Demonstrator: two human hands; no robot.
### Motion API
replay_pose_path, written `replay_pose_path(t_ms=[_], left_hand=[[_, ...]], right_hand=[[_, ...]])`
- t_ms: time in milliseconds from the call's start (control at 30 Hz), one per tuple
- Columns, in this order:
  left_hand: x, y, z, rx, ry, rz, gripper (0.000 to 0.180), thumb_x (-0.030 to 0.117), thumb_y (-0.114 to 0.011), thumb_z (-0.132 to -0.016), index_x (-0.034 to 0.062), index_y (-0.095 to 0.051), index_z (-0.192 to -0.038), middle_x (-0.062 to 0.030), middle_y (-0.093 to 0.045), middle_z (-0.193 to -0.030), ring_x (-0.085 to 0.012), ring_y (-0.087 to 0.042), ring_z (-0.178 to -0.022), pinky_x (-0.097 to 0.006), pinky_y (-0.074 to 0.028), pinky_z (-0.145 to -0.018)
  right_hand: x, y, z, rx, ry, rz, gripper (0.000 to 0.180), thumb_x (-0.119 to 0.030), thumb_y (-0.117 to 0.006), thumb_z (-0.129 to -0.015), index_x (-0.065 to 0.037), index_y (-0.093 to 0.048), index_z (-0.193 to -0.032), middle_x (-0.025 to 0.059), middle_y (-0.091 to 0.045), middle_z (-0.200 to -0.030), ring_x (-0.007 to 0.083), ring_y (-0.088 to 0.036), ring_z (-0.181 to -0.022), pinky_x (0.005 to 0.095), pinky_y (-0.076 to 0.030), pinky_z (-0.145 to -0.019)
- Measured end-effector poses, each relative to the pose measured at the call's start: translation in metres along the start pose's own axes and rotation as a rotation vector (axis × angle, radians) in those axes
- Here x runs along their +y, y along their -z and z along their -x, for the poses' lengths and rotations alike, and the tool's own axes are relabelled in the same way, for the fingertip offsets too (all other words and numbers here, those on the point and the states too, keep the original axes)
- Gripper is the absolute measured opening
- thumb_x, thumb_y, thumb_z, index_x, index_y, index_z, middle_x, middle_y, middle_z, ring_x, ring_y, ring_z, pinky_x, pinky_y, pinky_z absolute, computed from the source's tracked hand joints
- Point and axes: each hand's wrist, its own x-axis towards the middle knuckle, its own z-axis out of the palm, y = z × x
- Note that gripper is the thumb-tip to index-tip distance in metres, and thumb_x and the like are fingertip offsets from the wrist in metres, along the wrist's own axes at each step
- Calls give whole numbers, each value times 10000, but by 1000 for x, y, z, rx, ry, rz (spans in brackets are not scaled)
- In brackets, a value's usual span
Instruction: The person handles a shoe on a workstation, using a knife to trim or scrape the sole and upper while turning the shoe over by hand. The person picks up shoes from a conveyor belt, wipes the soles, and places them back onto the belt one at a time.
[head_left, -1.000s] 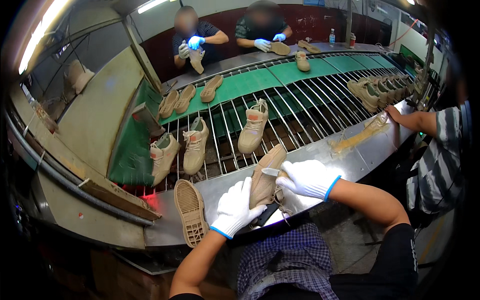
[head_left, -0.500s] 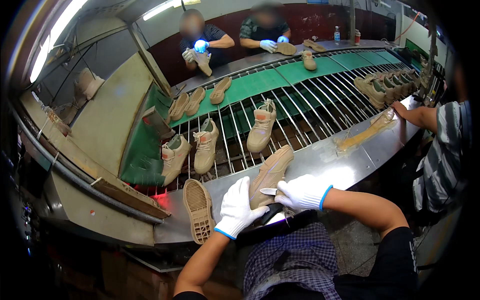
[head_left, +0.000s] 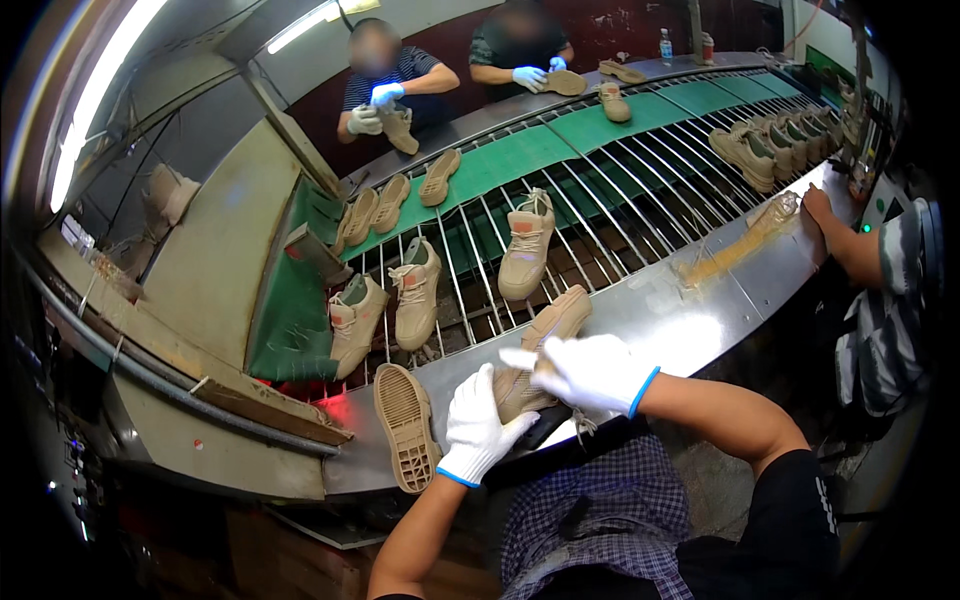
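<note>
**Tan shoe in hand, near side of the rack**

So the rod rack [head_left: 652, 172] is my landmark here. The shoe [head_left: 558, 315] is right at its near edge, tipped on its side over the tabletop [head_left: 640, 315], far end reaching up to the rods. My left grip [head_left: 480, 425] has the near end of it between fingers and thumb. My right grip [head_left: 597, 375] is curled round a pale tool [head_left: 517, 357], too blurry to say what kind.

Handling: I'd guess it's light, with a soft upper that squashes and a stiffer, rubbery sole. Best hold is probably along the sole edge, not the floppy top. Doesn't look slippery or fragile to me. Watch the laces [head_left: 584, 428], they dangle on the side away from the rack, by the tabletop's edge.

Room: tight on the left, with a sole [head_left: 407, 430] on the near side of the rack and two shoes [head_left: 386, 310] on its left end. Another shoe sits mid-rack, just beyond mine. Roomiest way is right, along the rack's near side, until a co-worker's hand [head_left: 817, 205].
</note>
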Motion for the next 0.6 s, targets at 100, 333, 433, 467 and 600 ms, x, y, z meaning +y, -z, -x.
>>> replay_pose_path(t_ms=[100,333,433,467,600], left_hand=[[-3,4,-3,-40,-18,0,1121,552,-922,-736,-94,-435,-1512,-273,-595,-1383,-455,-580,-1274,-519,-484,-1104],[-9,32,-11,-232,67,35,1086,524,-945,-711,-68,-468,-1485,-281,-586,-1399,-452,-555,-1336,-499,-458,-1154],[22,54,-60,-180,-55,79,1038,518,-931,-727,-49,-488,-1475,-294,-585,-1402,-454,-560,-1345,-489,-442,-1175],[34,45,-82,-103,-158,92,986,510,-909,-754,-40,-499,-1461,-283,-589,-1402,-448,-567,-1333,-494,-452,-1162],[95,-3,-150,-277,-51,-21,774,397,-855,-802,20,-524,-1392,-227,-602,-1351,-408,-626,-1272,-530,-570,-994]], right_hand=[[11,4,1,69,-79,-19,477,-510,-531,-1082,-37,-589,-1106,208,-741,-845,414,-750,-759,517,-600,-693],[70,-10,36,276,-389,-185,422,-454,-609,-1032,-53,-594,-1161,239,-733,-1009,449,-734,-872,534,-591,-783],[139,-90,64,591,-622,-76,419,-408,-696,-955,-68,-607,-1183,244,-713,-1021,477,-705,-849,561,-576,-765],[133,-92,74,579,-630,-60,444,-379,-716,-929,-65,-613,-1225,246,-710,-1021,489,-685,-817,574,-569,-753],[138,-88,83,635,-460,-22,426,-286,-766,-889,-44,-629,-1212,248,-715,-948,493,-698,-873,567,-566,-789]])
